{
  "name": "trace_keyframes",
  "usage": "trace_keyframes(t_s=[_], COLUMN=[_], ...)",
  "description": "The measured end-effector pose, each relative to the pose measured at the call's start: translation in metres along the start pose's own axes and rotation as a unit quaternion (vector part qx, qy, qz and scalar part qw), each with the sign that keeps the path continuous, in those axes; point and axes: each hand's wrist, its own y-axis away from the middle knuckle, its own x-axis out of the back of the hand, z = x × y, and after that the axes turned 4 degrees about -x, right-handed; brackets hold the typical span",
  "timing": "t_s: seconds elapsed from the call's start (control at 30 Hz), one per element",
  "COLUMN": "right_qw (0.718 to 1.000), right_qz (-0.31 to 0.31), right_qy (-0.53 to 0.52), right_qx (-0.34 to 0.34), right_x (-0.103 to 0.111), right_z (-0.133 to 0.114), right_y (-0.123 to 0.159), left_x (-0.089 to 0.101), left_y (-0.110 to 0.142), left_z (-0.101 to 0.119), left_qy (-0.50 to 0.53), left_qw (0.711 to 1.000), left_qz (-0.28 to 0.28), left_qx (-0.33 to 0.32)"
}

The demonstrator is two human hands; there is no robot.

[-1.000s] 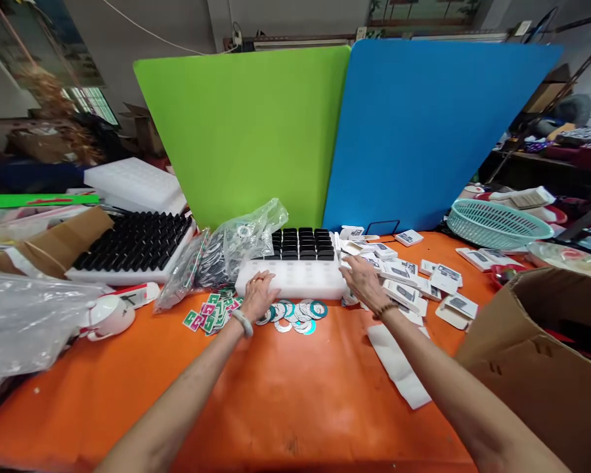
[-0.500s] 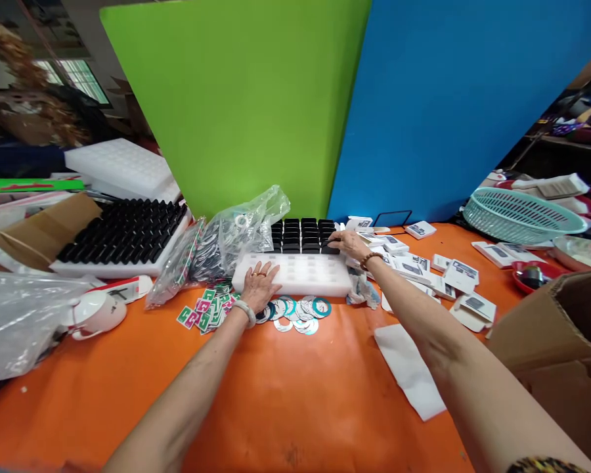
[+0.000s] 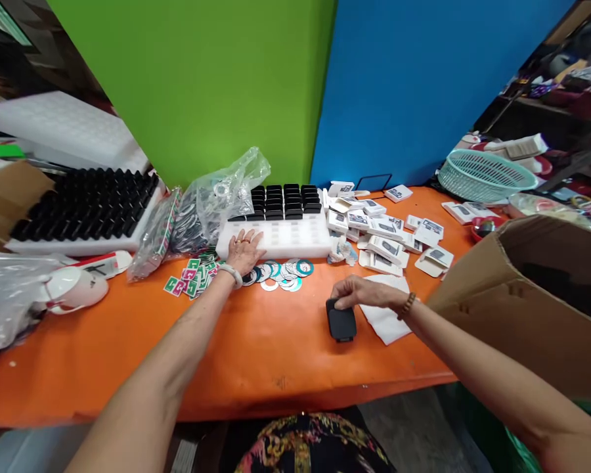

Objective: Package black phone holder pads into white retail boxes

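Observation:
My right hand (image 3: 362, 292) grips the top of a small black device (image 3: 341, 321) that lies on the orange table (image 3: 256, 348). Beside it lies a white sheet (image 3: 387, 320). My left hand (image 3: 243, 251) rests flat, fingers spread, on the front left edge of a white foam tray (image 3: 280, 238). The tray's far rows hold several black devices (image 3: 285, 200); its near pockets are bare. Round teal-and-white stickers (image 3: 280, 272) and green and pink square stickers (image 3: 190, 284) lie just in front of the tray.
Small white cards (image 3: 384, 236) are scattered right of the tray. An open cardboard box (image 3: 526, 295) stands at the right edge, a teal basket (image 3: 485, 176) behind it. Plastic bags (image 3: 211, 203), another tray of black devices (image 3: 86, 210) and a white tape dispenser (image 3: 71, 286) lie left. Green and blue screens stand behind.
My right hand took a black device from the tray's far right row and brought it down to the table in front of me. The left hand stayed on the tray. The view dropped.

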Motion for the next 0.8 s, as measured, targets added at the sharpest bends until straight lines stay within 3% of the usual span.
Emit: trace_keyframes(t_s=[0.1, 0.23, 0.33, 0.4, 0.5, 0.67, 0.8], right_qw=[0.999, 0.999, 0.996, 0.974, 0.918, 0.841, 0.824], right_qz=[-0.003, 0.017, 0.059, 0.123, 0.224, 0.394, 0.421], right_qy=[-0.033, -0.040, 0.066, 0.191, 0.325, 0.366, 0.374], right_qx=[-0.019, -0.026, -0.021, -0.003, 0.031, 0.062, 0.061], right_x=[-0.025, -0.042, -0.048, -0.044, -0.024, 0.038, 0.079], right_z=[0.023, 0.039, 0.039, 0.029, -0.003, -0.076, -0.107], right_y=[0.011, 0.016, 0.017, 0.015, 0.000, -0.066, -0.132], left_x=[0.001, 0.001, 0.000, 0.000, -0.001, -0.002, -0.003], left_y=[0.001, 0.002, 0.003, 0.004, 0.005, 0.006, 0.007], left_z=[0.001, 0.001, 0.000, 0.000, -0.002, -0.003, -0.003], left_qy=[0.000, 0.000, -0.006, -0.006, 0.000, 0.002, 0.006], left_qw=[1.000, 1.000, 1.000, 1.000, 1.000, 0.999, 0.999], left_qz=[-0.001, 0.010, 0.014, 0.016, 0.024, 0.043, 0.051], left_qx=[0.003, -0.002, -0.001, -0.003, -0.005, -0.003, 0.002])
